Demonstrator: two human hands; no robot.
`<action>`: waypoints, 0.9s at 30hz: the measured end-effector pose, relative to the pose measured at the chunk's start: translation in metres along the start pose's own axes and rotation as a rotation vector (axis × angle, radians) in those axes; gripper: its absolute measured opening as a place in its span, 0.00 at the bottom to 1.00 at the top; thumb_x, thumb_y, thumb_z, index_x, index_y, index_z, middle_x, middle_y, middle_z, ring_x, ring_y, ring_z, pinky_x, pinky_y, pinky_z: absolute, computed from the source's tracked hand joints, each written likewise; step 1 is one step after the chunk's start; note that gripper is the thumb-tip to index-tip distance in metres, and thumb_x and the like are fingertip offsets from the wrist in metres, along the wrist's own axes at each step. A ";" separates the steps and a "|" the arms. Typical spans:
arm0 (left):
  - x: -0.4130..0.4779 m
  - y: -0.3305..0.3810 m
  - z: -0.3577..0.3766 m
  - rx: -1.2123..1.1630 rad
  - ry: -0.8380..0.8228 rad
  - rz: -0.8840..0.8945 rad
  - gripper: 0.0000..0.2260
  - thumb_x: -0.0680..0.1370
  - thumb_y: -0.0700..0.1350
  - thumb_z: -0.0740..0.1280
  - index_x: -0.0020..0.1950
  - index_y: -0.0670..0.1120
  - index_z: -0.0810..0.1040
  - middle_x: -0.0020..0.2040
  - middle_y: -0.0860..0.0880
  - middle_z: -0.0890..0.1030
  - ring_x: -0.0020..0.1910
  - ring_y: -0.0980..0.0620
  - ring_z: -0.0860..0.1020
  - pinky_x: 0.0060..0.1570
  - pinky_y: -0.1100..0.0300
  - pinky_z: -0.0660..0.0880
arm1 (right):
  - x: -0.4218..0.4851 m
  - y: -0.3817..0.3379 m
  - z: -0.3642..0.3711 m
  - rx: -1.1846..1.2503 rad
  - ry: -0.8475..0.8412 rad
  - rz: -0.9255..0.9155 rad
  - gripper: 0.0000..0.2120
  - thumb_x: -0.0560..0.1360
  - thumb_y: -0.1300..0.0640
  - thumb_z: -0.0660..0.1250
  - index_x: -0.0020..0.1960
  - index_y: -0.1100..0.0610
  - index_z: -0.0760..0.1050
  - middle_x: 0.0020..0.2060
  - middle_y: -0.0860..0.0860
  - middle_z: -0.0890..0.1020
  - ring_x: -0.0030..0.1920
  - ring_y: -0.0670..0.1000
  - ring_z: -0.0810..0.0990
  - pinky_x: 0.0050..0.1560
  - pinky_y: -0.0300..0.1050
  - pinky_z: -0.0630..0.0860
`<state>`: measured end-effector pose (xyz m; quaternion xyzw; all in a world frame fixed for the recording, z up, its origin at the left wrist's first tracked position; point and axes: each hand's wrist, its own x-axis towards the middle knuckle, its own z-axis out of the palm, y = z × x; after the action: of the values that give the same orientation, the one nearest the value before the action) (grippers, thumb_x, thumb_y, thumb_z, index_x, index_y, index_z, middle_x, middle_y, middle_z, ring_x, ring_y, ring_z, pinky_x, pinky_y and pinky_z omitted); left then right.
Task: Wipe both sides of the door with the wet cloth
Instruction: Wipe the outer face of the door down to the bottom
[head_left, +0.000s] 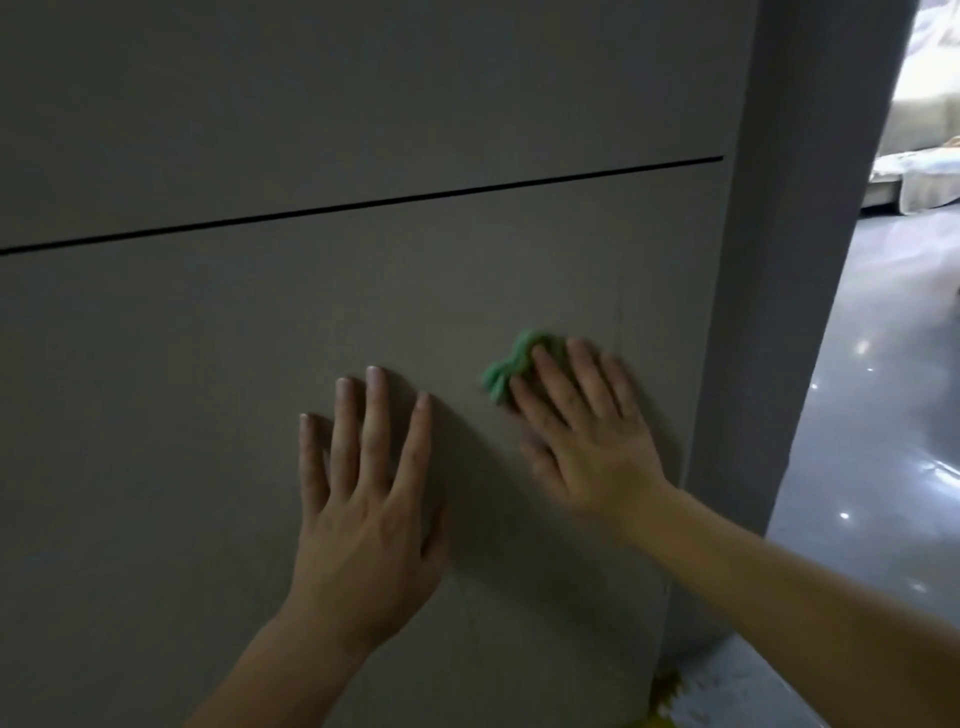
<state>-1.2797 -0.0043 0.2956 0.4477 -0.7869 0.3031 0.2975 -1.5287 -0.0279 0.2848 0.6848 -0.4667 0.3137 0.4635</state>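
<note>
My left hand lies flat on the grey door, fingers straight and spread, holding nothing. At its 2 o'clock my right hand, fingers extended, presses the green cloth onto the panel near the door's 3 o'clock edge. Judgement: brace with the left, use even palm pressure and overlapping strokes, carry them out to the edge and up to the horizontal groove. Most of the cloth is hidden under the palm; only a bunch shows at the hand's 11 o'clock. The right hand is blurred. Wetness not discernible. The door's far side, top and bottom are out of view. Yellow item at 5 o'clock: unidentifiable.
</note>
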 end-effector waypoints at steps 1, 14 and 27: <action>0.000 0.000 0.000 0.002 0.001 0.000 0.41 0.73 0.56 0.65 0.83 0.43 0.57 0.83 0.37 0.46 0.82 0.34 0.45 0.77 0.32 0.48 | 0.022 0.010 -0.002 0.008 0.066 0.104 0.30 0.85 0.45 0.52 0.83 0.55 0.52 0.81 0.56 0.54 0.80 0.64 0.52 0.81 0.61 0.44; 0.003 -0.004 0.010 0.011 0.068 0.010 0.41 0.75 0.57 0.67 0.83 0.45 0.55 0.83 0.38 0.47 0.82 0.35 0.45 0.78 0.35 0.43 | -0.004 0.002 -0.005 0.138 0.034 0.545 0.33 0.83 0.47 0.55 0.79 0.66 0.56 0.79 0.67 0.54 0.78 0.73 0.53 0.76 0.72 0.55; -0.065 -0.019 0.021 -0.059 0.052 -0.016 0.39 0.73 0.51 0.67 0.82 0.45 0.58 0.83 0.36 0.49 0.82 0.34 0.47 0.76 0.30 0.48 | -0.116 -0.074 0.024 0.175 -0.147 0.631 0.33 0.82 0.46 0.55 0.76 0.72 0.60 0.77 0.71 0.55 0.77 0.75 0.54 0.72 0.76 0.59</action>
<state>-1.2394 0.0063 0.2384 0.4368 -0.7840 0.2889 0.3333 -1.5030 0.0003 0.1502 0.5642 -0.6593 0.4305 0.2482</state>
